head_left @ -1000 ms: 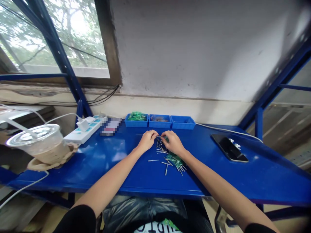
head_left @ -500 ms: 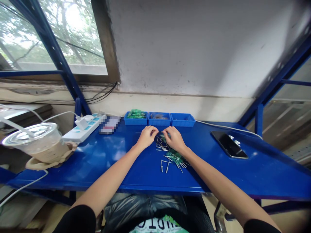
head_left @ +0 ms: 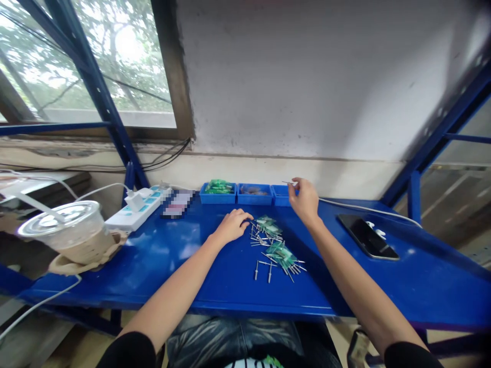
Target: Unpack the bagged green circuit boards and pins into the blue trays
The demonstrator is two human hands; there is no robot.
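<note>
My right hand [head_left: 305, 199] is raised over the right-hand blue bin [head_left: 282, 201], with a thin blind rivet [head_left: 287, 182] pinched between thumb and fingertips, its pin pointing left. Low over the table, my left hand [head_left: 233, 225] has its thumb and forefinger apart beside the upper pile of blind rivets [head_left: 261, 240]; whether a fingertip touches one I cannot tell. Green clear plastic bags [head_left: 281, 251] lie among the rivets, with a second cluster spilling out of the lower bag. A few single rivets [head_left: 269, 273] rest nearer the front edge.
Beside the right bin stand a middle bin [head_left: 255, 199] with small parts and a left bin [head_left: 218, 198] holding green packets. A phone [head_left: 366, 237] with white earbuds lies right. At left are a power strip [head_left: 134, 214] and a lidded drink cup [head_left: 72, 232].
My hands were together above the rivet pile and have parted. The right one has moved right and away to the bin with a rivet; the left has opened and lowered beside the pile.
</note>
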